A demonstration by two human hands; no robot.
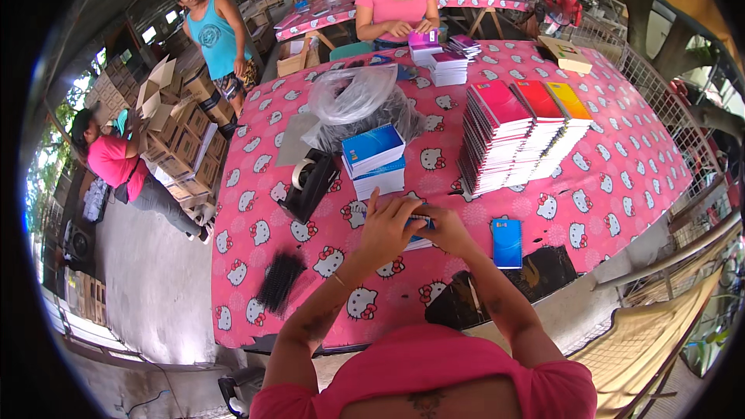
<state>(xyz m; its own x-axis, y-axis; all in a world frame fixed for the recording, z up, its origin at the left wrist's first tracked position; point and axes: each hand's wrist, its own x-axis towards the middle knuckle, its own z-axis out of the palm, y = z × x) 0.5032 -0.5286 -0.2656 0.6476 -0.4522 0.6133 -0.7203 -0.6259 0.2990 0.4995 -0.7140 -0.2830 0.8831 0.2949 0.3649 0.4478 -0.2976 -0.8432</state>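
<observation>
Between my hands, over the near middle of the table, is a small blue-covered notebook (417, 220) with white page edges, mostly hidden by my fingers. My left hand (388, 226) curls around its left side, with one finger raised. On its right side, my right hand (448, 231) bends its fingers over the cover. Just beyond my hands stands a stack of blue-covered notebooks (374, 151). A single blue spiral notebook (507, 244) lies to the right of my right hand. To the left, a pile of black binding coils (281, 281) rests on the cloth.
A black tape dispenser (310, 185) and plastic bag of black coils (361, 109) stand left of centre. Tall spiral notebook stacks (497, 140) rise at right on the pink patterned tablecloth (621, 178). A person (397, 8) handles purple notebooks opposite; two people stand left by cardboard boxes (182, 143).
</observation>
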